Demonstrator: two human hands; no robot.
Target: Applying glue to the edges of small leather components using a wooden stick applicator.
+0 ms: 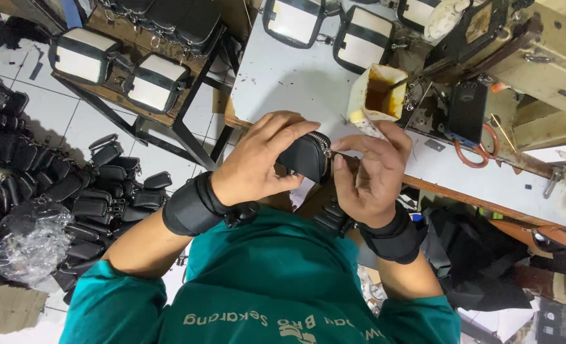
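Small black zippered pouch held between both hands above the desk edge, zipper facing right. Left hand wrapped around its body, fingers curled; right hand pinching the zipper end. Just beyond the right hand, 1 glue-stained cup. Further out, 4 white-panelled bags.

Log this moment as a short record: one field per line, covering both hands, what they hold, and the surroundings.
held item: small black zip pouch, held above the table edge
left hand: left hand wrapped around the pouch body
right hand: right hand, fingertips at the pouch's zipper
wrists: black wrist bands on both arms
table: white worktable with a stained glue cup and a sewing machine
floor: pile of black pouches at image left
rack: black and white bags
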